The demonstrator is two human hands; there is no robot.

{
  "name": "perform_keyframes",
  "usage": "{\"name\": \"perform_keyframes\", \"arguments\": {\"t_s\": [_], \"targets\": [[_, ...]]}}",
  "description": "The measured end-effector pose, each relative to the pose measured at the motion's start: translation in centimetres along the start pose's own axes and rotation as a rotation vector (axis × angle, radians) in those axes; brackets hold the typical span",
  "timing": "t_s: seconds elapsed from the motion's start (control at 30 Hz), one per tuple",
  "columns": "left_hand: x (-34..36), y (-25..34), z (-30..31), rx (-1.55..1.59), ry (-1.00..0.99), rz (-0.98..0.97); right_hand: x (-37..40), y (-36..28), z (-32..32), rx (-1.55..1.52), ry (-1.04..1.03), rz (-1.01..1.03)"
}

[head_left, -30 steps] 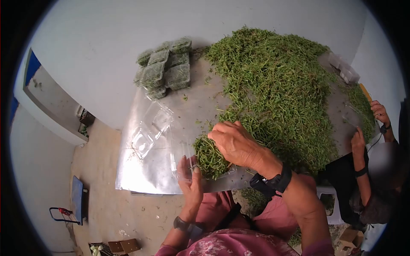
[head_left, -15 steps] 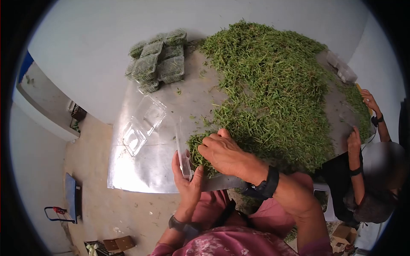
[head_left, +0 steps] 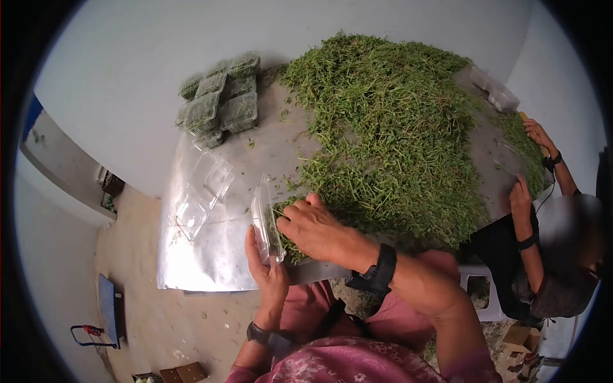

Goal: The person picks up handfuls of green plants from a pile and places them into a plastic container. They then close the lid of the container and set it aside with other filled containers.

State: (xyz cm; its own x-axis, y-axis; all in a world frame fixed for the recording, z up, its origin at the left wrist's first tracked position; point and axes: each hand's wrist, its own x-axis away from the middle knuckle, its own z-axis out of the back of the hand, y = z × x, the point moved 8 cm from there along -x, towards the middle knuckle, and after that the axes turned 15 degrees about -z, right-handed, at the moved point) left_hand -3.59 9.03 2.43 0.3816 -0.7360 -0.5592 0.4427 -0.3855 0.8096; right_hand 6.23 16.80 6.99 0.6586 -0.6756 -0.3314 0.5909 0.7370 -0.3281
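One sheet-metal tabletop (head_left: 204, 262) carries the lot, near edge at the person's lap. Biggest load is the heap of cut greens (head_left: 396, 121), covering 12 to 3 o'clock of the tabletop and spilling down toward the near edge. My read: it's piled there so loose stock stays in reach of both seats. The co-worker (head_left: 504, 255) sits at 3 o'clock, near hand (head_left: 520, 198) on the heap's fringe and far hand (head_left: 536, 134) higher up the rim. A few empty clear boxes (head_left: 495, 92) lie at 2 o'clock, just beside that seat. The stack of filled boxes (head_left: 217, 105) is at 11 o'clock, lids closed, apart from the heap. It looks parked clear of the loose stuff and out of the working zone. The empty clamshell (head_left: 201, 195) lies open and flat at 9 o'clock, near the held one but not touching it, on bare metal. The held clamshell (head_left: 265, 220) is at 6 o'clock by the near edge, tipped up on its side with the open face turned toward the heap at 3 o'clock. That tilt probably lets the mouth meet the greens side-on. The left hand (head_left: 267, 271) cups it from below and behind, fingers wrapped round the lower edge, so it works as a backstop. The right hand (head_left: 313, 226) is palm-down, fingers curled over a wad of greens (head_left: 286, 247), pressing it against the box. Fingertips are hidden, so I can't tell the exact pinch. Black wristband (head_left: 378, 273) on the right arm.
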Motion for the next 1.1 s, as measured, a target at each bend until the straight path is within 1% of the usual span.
{"name": "perform_keyframes", "arguments": {"t_s": [0.1, 0.23, 0.33, 0.43, 0.53, 0.63, 0.73, 0.83, 0.87, 0.97, 1.07, 1.1], "targets": [[0.3, -0.4, 0.2, 0.079, 0.030, 0.044, -0.1, 0.5, 2.9, -0.080, 0.118, 0.010], [0.7, -0.7, 0.8, 0.088, 0.067, 0.012, -1.3, 4.3, 5.4, -0.059, 0.138, -0.159], [0.9, -1.0, 1.3, 0.101, 0.079, -0.018, -1.4, 8.1, 4.7, 0.000, 0.070, -0.353], [0.9, -0.6, 1.4, 0.102, 0.101, -0.008, -1.2, 9.7, 3.4, 0.084, -0.004, -0.446], [0.9, -0.7, 1.5, 0.129, 0.129, 0.009, -1.8, 10.0, 2.2, 0.108, -0.078, -0.466], [1.0, -1.0, 1.7, 0.160, 0.152, 0.029, -2.3, 10.3, 0.2, 0.174, -0.089, -0.364], [1.1, -1.6, 2.1, 0.056, 0.110, -0.012, -2.2, 10.8, 0.3, 0.134, -0.134, -0.359], [1.1, -1.6, 1.9, 0.106, 0.110, -0.004, -2.4, 10.9, 2.4, 0.047, -0.057, -0.336], [1.1, -1.7, 1.9, 0.113, 0.121, 0.011, -2.3, 10.9, 3.3, -0.011, 0.034, -0.321], [1.1, -1.7, 1.8, 0.111, 0.132, 0.043, -2.5, 11.0, 5.1, -0.030, 0.090, -0.358], [1.1, -1.6, 2.0, 0.097, 0.118, 0.052, -2.7, 12.5, 6.5, -0.032, 0.189, -0.452], [1.2, -1.6, 1.9, 0.116, 0.125, 0.061, -2.7, 13.0, 6.2, -0.067, 0.178, -0.478]]}}
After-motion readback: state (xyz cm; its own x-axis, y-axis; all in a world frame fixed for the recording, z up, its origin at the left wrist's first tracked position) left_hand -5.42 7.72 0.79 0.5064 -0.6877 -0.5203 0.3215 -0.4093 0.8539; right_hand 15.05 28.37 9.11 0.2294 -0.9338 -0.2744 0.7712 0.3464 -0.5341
